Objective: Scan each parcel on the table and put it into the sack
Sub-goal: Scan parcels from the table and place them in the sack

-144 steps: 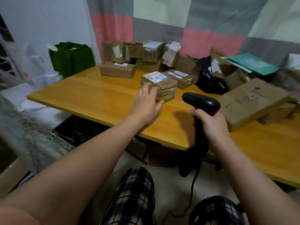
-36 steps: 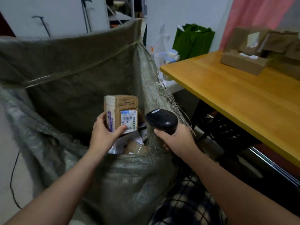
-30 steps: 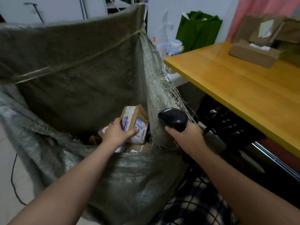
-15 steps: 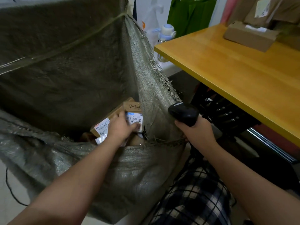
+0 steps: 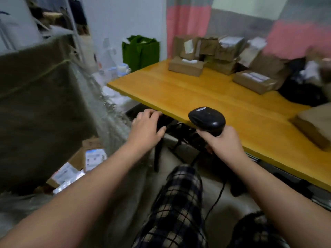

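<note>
- Left grip (image 5: 146, 128) holds nothing, fingers loosely spread; the sack (image 5: 44, 104) is just to its left.
- Right grip (image 5: 224, 142) wraps the scanner (image 5: 206, 119); parcels (image 5: 186, 67) sit on the surface (image 5: 206, 101) beyond it.

A green bag (image 5: 140, 51) stands beside a pink-and-grey curtain (image 5: 186, 20).

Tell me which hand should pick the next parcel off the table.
Left, most likely. The left hand is empty, fingers relaxed, near the table edge. The right hand grips the scanner, so it cannot take a parcel; it is better kept for scanning.
</note>
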Demonstrator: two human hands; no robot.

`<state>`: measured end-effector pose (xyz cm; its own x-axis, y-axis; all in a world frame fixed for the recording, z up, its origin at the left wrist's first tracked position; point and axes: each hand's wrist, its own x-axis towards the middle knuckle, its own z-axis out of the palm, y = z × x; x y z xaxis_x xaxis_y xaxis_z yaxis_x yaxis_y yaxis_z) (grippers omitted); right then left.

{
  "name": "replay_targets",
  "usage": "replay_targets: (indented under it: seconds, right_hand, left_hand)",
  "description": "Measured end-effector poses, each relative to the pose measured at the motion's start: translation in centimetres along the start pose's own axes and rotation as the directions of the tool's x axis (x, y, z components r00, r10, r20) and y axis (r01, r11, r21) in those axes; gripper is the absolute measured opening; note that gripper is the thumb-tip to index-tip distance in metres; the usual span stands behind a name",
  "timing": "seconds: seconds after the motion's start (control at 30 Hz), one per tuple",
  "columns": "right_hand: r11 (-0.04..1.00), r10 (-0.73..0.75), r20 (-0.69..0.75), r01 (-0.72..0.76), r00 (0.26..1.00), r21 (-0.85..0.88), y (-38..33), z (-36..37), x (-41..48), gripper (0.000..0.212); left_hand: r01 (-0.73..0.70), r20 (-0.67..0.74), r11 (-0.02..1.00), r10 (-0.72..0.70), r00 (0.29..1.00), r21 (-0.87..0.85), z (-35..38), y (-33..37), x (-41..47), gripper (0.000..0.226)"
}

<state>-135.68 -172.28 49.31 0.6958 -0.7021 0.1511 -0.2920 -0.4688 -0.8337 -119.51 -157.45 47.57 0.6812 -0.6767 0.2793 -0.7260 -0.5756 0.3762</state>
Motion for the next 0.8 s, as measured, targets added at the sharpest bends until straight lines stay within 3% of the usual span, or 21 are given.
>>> replay_targets:
  seconds: [0.17, 0.53, 0.67, 0.8]
  right_hand:
    - [0.996, 0.089, -0.241, -0.079, 0.966, 0.050, 1.7, -9.2, -1.0, 0.021]
    - [0.938, 0.309, -0.510, -0.169, 0.803, 0.302, 7.1, -22.5, -4.2, 0.017]
    - [0.903, 0.384, -0.568, -0.168, 0.728, 0.395, 8.9, -25.2, -5.4, 0.018]
    - [0.847, 0.472, -0.562, -0.174, 0.679, 0.501, 10.0, -26.5, -5.6, 0.018]
  left_hand:
    - [-0.164, 0.077, 0.975, 0.176, 0.981, -0.148, 1.8, 10.5, 3.4, 0.049]
    - [-0.358, 0.186, 0.868, 0.437, 0.880, -0.344, 8.3, 27.7, 6.6, 0.054]
    - [-0.410, 0.227, 0.833, 0.510, 0.830, -0.370, 10.3, 32.1, 6.6, 0.078]
    - [-0.426, 0.353, 0.843, 0.527, 0.773, -0.328, 11.9, 35.3, 7.9, 0.109]
